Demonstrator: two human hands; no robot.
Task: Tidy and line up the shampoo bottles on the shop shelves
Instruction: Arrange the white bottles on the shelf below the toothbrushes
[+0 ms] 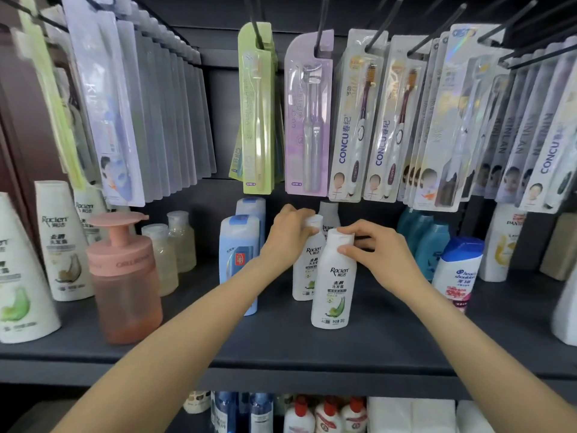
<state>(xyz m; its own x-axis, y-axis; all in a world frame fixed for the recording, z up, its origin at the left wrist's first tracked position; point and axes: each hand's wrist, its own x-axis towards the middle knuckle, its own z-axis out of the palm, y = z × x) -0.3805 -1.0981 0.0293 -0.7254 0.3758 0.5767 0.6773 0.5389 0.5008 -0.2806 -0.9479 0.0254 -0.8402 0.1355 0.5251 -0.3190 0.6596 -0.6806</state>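
Three Racien bottles (334,276) standing in file mid-shelf (281,345), front to back toward 12 o'clock. Pump dispenser (125,276) sitting at 9 o'clock; Head & Shoulders bottle (459,273) at 3. Toothbrush packs (352,120) hanging overhead.

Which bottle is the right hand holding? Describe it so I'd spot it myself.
On the dark shelf, under the hanging toothbrush packs, stands a row of white Racien bottles. The right hand holds the front bottle by its cap. It stands nearest the shelf edge; the left hand holds the one behind.
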